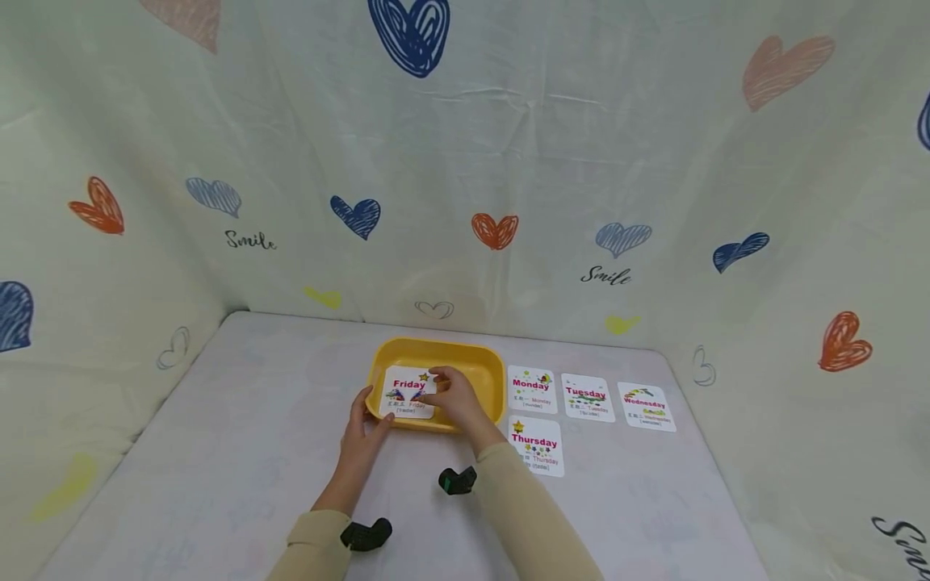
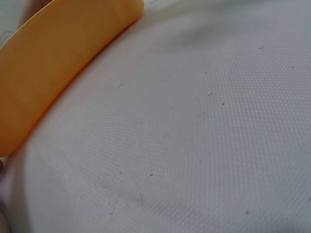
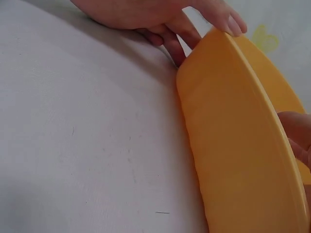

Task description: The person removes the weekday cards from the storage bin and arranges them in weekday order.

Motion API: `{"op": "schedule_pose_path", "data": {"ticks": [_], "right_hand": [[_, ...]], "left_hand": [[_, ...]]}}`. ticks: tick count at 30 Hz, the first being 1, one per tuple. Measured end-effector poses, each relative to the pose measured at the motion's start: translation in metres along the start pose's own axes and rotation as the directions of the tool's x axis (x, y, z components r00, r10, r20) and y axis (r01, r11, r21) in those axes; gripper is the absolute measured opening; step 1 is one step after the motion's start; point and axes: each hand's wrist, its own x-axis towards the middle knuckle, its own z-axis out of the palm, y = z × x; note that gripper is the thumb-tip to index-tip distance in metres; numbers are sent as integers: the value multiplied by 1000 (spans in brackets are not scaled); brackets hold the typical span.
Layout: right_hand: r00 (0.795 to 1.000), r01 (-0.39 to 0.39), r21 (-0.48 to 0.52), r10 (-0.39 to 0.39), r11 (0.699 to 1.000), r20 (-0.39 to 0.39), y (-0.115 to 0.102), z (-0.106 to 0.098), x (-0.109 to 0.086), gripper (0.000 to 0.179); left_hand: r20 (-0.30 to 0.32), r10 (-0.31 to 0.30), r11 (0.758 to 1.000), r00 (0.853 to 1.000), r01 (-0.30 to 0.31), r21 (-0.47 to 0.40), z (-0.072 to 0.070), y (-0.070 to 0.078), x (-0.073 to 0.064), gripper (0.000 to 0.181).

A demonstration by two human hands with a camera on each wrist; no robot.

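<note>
A yellow tray point(image 1: 477, 365) stands on the table, and inside it at the left is a white card printed "Friday" point(image 1: 408, 386). My left hand point(image 1: 358, 438) holds the tray's near left corner. In the right wrist view its thumb point(image 3: 233, 24) lies over the rim while other fingers are against the outer wall. My right hand point(image 1: 459, 402) reaches into the tray, its thumb and a finger over the right edge of the Friday card. Whether they pinch it cannot be told. The left wrist view shows mostly tabletop and the tray's outer wall point(image 2: 58, 53).
Right of the tray lie the Monday point(image 1: 533, 390), Tuesday point(image 1: 588, 398) and Wednesday point(image 1: 647, 406) cards in a row. Below Monday is the Thursday card point(image 1: 538, 446), partly covered by my right sleeve point(image 1: 526, 504). A heart-patterned curtain point(image 1: 552, 177) rises behind the table.
</note>
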Motion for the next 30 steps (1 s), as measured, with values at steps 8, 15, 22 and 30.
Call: {"op": "schedule_pose_path", "data": {"ticks": [8,15,22,30], "right_hand": [[998,-53,-40,54,998,12,6,2,12,56],[992,-120,-37,122,992,44,9,1,20,57],[988,-124,-45,127,991,86,10,-3,22,59],[982,-124,-136,142,983,125,9,-6,26,67]], "left_hand": [[10,-6,1000,1000,6,4,1,-1,2,71],[3,-23,1000,1000,23,19,1,-2,3,71],[-1,-6,1000,1000,6,16,2,-4,3,70],[-1,-1,1000,1000,1,13,2,-4,4,70]]}}
